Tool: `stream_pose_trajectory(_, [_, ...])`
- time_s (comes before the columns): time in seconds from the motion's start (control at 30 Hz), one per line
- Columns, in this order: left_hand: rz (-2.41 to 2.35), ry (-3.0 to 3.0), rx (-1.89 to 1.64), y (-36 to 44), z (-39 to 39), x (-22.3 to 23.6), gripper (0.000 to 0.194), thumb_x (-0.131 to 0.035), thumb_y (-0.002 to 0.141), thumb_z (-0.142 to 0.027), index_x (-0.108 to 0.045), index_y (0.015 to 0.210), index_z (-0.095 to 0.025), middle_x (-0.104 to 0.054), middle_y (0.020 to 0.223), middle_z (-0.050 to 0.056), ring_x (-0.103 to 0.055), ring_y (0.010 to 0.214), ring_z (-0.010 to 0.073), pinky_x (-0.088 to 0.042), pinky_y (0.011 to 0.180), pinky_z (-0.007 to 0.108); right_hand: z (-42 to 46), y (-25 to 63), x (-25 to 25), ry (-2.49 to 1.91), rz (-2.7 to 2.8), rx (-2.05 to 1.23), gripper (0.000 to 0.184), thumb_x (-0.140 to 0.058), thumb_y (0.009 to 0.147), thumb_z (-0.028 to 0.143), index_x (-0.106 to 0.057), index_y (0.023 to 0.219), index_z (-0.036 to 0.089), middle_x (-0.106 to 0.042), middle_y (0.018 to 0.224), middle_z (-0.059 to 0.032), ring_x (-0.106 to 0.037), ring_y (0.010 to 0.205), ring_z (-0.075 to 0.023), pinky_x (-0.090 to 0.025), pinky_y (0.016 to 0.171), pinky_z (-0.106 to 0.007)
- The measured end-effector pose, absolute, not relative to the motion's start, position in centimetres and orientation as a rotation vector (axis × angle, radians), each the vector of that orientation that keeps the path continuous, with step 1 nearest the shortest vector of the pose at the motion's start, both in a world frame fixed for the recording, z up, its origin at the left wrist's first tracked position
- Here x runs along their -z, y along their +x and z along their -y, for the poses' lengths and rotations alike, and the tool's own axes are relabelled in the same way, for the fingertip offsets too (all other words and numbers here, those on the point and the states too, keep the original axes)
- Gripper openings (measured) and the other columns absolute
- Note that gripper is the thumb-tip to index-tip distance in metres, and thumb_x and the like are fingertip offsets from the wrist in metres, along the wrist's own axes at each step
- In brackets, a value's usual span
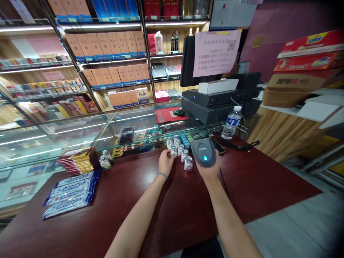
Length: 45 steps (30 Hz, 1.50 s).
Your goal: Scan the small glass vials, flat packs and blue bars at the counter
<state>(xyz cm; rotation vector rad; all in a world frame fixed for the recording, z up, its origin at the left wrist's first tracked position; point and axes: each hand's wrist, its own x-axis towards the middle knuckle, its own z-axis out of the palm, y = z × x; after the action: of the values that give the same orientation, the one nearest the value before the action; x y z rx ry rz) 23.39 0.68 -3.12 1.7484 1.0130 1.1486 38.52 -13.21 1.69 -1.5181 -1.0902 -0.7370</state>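
Note:
In my right hand (209, 172) is a dark grey barcode scanner (203, 152) with a blue light glowing on its top; my fingers are wrapped round its handle, partly hidden beneath the head. My left hand (165, 163), with a thin band at the wrist, has its fingertips closed on a small clear jar (173, 152) with a silvery lid. Several similar jars stand close by, the nearest jar (188, 164) being between my two hands. Small blue and green containers (186, 139) sit just behind them.
A water bottle (230, 123) stands behind the scanner, near a black strap (239, 145). Blue-white packets (72, 193), stacked yellow-and-maroon packs (79, 161) and two jars (105, 160) occupy the left of the dark red counter (129, 204). Behind are a glass case, a monitor (188, 61) and stocked shelves.

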Motion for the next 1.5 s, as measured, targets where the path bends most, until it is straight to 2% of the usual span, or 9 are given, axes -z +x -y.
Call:
stream_pose_trajectory(0.2, [-0.984, 1.662, -1.191, 23.5, -0.6, 3.6, 0.038, -0.078, 0.071, -0.008, -0.062, 0.105, -0.015, -0.066, 0.104, 0.009, -0.065, 0.092, 0.0201, -0.054, 0.086, 0.035, 13.0, 38.4, -1.3, -1.578, 1.069, 0.725, 0.052, -0.072, 0.077, 0.045, -0.057, 0.117, 0.016, -0.070, 0.076, -0.0072, -0.069, 0.061, -0.0256, -0.054, 0.057, -0.033])
stream_pose_trajectory(0.33, [-1.017, 1.604, -1.268, 21.3, -0.6, 3.4, 0.048, -0.079, 0.071, -0.011, -0.062, 0.115, -0.015, -0.063, 0.114, 0.013, -0.066, 0.097, 0.0213, -0.057, 0.085, 0.037, 12.8, 38.2, -1.3, -1.575, 1.108, 0.751, 0.052, -0.071, 0.078, 0.046, -0.056, 0.116, 0.015, -0.072, 0.079, -0.0095, -0.070, 0.063, -0.0259, -0.055, 0.059, -0.033])
stream_pose_trajectory(0.53, [-1.084, 1.578, -1.491, 12.9, -1.7, 2.1, 0.040, -0.074, 0.080, -0.022, -0.062, 0.117, -0.018, -0.064, 0.113, 0.012, -0.067, 0.102, 0.0225, -0.058, 0.087, 0.038, 12.4, 36.1, -2.6, -1.504, 1.184, 0.825, 0.046, -0.070, 0.079, 0.044, -0.058, 0.113, 0.015, -0.070, 0.074, -0.0068, -0.069, 0.061, -0.0242, -0.053, 0.057, -0.031])
stream_pose_trajectory(0.7, [-1.311, 1.519, -1.716, 4.8, -3.0, 2.7, 0.036, -0.073, 0.080, -0.027, -0.064, 0.114, -0.018, -0.062, 0.108, 0.010, -0.064, 0.101, 0.0229, -0.057, 0.089, 0.040, 11.9, 33.5, -3.1, -1.564, 1.286, 0.849, 0.039, -0.070, 0.080, 0.042, -0.061, 0.105, 0.014, -0.065, 0.063, -0.0038, -0.064, 0.051, -0.0219, -0.046, 0.050, -0.028])
stream_pose_trajectory(0.87, [-1.494, 1.478, -1.853, -1.0, -4.0, 3.5, 0.040, -0.072, 0.080, -0.027, -0.061, 0.118, -0.018, -0.059, 0.113, 0.011, -0.061, 0.105, 0.0248, -0.056, 0.088, 0.041, 11.7, 30.8, -2.9, -1.519, 1.469, 0.834, 0.041, -0.065, 0.084, 0.041, -0.060, 0.113, 0.012, -0.066, 0.063, -0.0041, -0.062, 0.049, -0.0212, -0.044, 0.049, -0.028])
stream_pose_trajectory(0.97, [-1.582, 1.555, -1.866, -2.9, -4.6, 3.3, 0.049, -0.073, 0.080, -0.024, -0.058, 0.126, -0.020, -0.057, 0.121, 0.012, -0.056, 0.115, 0.0270, -0.053, 0.097, 0.044, 11.7, 29.2, -2.8, -1.415, 1.580, 0.813, 0.038, -0.062, 0.084, 0.035, -0.060, 0.114, 0.012, -0.067, 0.063, -0.0039, -0.062, 0.048, -0.0211, -0.044, 0.049, -0.028])
stream_pose_trajectory(1.1, [-1.596, 1.650, -1.832, -3.9, -5.4, 2.6, 0.060, -0.072, 0.077, -0.017, -0.055, 0.134, -0.021, -0.055, 0.132, 0.014, -0.048, 0.130, 0.0294, -0.037, 0.116, 0.050, 11.8, 27.4, -2.2, -1.333, 1.725, 0.703, 0.034, -0.058, 0.081, 0.024, -0.059, 0.113, 0.014, -0.068, 0.065, -0.0041, -0.065, 0.050, -0.0216, -0.048, 0.052, -0.029])
stream_pose_trajectory(1.3, [-1.563, 1.594, -1.729, -3.9, -6.5, 2.8, 0.067, -0.073, 0.073, -0.014, -0.055, 0.137, -0.021, -0.045, 0.145, 0.016, -0.034, 0.146, 0.0349, -0.026, 0.122, 0.053, 12.1, 26.4, -1.1, -1.272, 1.900, 0.566, 0.041, -0.051, 0.075, 0.014, -0.056, 0.115, 0.017, -0.072, 0.071, -0.0044, -0.068, 0.055, -0.0224, -0.053, 0.056, -0.031])
stream_pose_trajectory(1.5, [-1.503, 1.595, -1.716, -4.4, -7.1, 3.1, 0.065, -0.071, 0.072, -0.010, -0.055, 0.134, -0.020, -0.057, 0.135, 0.014, -0.049, 0.133, 0.0311, -0.031, 0.120, 0.049, 11.9, 26.4, -1.0, -1.267, 1.930, 0.527, 0.042, -0.052, 0.074, 0.015, -0.055, 0.116, 0.017, -0.072, 0.072, -0.0045, -0.069, 0.055, -0.0232, -0.053, 0.054, -0.031])
